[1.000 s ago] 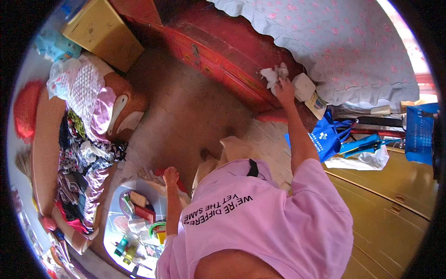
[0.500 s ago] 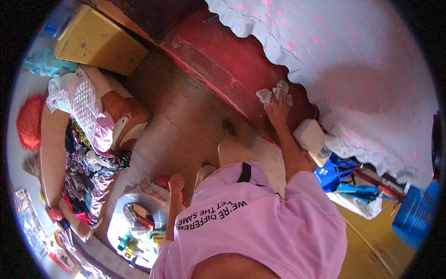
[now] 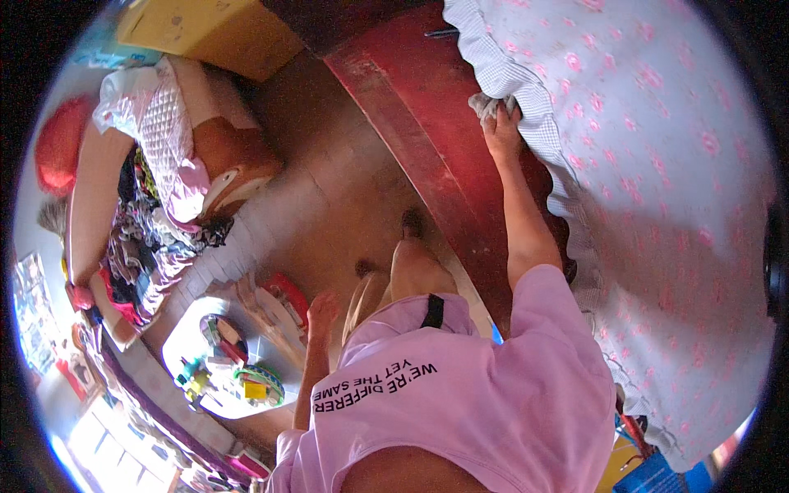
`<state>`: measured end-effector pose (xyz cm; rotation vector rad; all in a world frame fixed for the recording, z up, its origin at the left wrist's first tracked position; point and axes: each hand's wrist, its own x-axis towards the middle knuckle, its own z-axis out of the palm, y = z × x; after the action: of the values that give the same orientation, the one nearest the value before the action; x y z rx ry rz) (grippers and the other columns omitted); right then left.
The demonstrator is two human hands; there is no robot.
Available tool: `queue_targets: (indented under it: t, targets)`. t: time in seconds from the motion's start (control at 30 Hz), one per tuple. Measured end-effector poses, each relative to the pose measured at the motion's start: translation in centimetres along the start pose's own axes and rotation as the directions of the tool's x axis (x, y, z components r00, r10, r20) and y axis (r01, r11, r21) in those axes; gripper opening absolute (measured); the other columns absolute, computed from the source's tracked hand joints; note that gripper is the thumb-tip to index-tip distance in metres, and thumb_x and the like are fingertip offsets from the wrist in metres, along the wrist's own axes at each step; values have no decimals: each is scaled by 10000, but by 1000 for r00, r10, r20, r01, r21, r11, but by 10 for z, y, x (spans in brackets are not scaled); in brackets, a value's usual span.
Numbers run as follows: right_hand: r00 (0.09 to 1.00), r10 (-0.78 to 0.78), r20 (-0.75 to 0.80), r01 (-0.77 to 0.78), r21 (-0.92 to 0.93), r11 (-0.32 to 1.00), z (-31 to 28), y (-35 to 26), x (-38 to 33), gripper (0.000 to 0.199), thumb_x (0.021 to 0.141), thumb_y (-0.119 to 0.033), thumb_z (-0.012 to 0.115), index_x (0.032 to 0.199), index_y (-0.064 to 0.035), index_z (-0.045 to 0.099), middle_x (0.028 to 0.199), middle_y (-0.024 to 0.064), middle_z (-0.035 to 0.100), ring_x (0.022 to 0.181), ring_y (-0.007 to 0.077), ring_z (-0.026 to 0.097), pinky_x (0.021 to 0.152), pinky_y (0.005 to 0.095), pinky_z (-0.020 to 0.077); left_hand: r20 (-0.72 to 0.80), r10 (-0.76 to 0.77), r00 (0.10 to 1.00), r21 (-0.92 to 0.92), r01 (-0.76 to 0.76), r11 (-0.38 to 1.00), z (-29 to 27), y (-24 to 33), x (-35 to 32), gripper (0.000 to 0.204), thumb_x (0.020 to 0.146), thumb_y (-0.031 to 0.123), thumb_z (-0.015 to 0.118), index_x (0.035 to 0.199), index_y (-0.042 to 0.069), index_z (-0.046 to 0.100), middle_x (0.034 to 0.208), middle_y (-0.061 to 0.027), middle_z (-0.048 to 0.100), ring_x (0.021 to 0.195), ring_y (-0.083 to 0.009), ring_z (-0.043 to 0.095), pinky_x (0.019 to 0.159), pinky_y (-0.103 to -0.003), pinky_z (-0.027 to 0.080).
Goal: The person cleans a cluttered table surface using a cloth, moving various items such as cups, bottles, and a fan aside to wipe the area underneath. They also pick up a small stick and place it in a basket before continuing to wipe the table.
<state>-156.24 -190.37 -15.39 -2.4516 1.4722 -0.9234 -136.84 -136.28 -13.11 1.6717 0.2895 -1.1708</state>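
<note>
With my right hand (image 3: pixel 503 131) I press a crumpled greyish-white cloth (image 3: pixel 485 107) against a red painted ledge (image 3: pixel 427 123). The fingers are bent over the cloth, close beside the frilled edge of a pale, pink-flowered bedspread (image 3: pixel 641 107). My right arm is stretched far forward. My left hand (image 3: pixel 323 308) hangs low by my side, its fingers loosely curled, and nothing shows in it. It is near a round red object (image 3: pixel 286 296) and a small table.
Left stands an armchair (image 3: pixel 89 222) heaped with clothes (image 3: pixel 144 234). A yellow box (image 3: pixel 209 33) sits beyond it. The small table (image 3: pixel 185 329) at lower left holds several small things, among them a green-rimmed basket (image 3: pixel 259 384). A thin dark object (image 3: pixel 441 33) lies on the ledge.
My right hand has moved farther forward along the red ledge with the cloth, nearer the bedspread's frill. My body and the view have turned, and the white container by my right arm is out of sight.
</note>
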Motion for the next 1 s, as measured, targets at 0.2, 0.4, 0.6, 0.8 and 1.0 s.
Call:
queue_targets:
  t: [0.2,0.4,0.6,0.8,1.0]
  targets:
    - [975,-206,85,218,-172,961,40,-44,45,407,678,-285,562,1046,-114,552,1036,144,488,899,368,491,785,463,389,-128,-97,987,-218,67,974,-45,-30,-7,141,796,197,520,890,95,542,778,-36,565,640,-155,541,490,-259,443]
    - [899,-343,273,357,1,934,67,-159,21,267,660,-342,579,814,-129,619,1078,139,469,1006,311,443,855,494,330,78,-120,990,-441,142,886,-73,-52,16,137,789,214,525,873,106,532,755,-29,543,639,-169,528,502,-281,441]
    - [847,-423,323,378,196,905,21,-167,-53,445,706,-236,578,1125,-107,497,1170,203,393,1044,379,408,890,487,314,89,33,996,-385,4,923,-69,-36,46,154,807,240,495,872,105,529,743,-29,539,614,-175,521,491,-296,431]
    - [882,-262,392,239,108,965,-68,-119,-145,413,748,-194,521,1115,-11,477,1214,235,351,1098,401,350,917,494,273,173,-41,984,-463,118,878,-77,-5,65,141,804,178,523,922,102,539,752,-31,558,609,-155,539,473,-250,423]
    - [886,257,386,-198,-187,962,-136,-96,-227,408,779,-222,469,1103,25,480,1218,267,352,1109,414,351,927,478,275,-29,-58,998,-156,52,986,-91,15,72,145,799,162,539,932,103,542,756,-24,568,588,-136,539,454,-222,421]
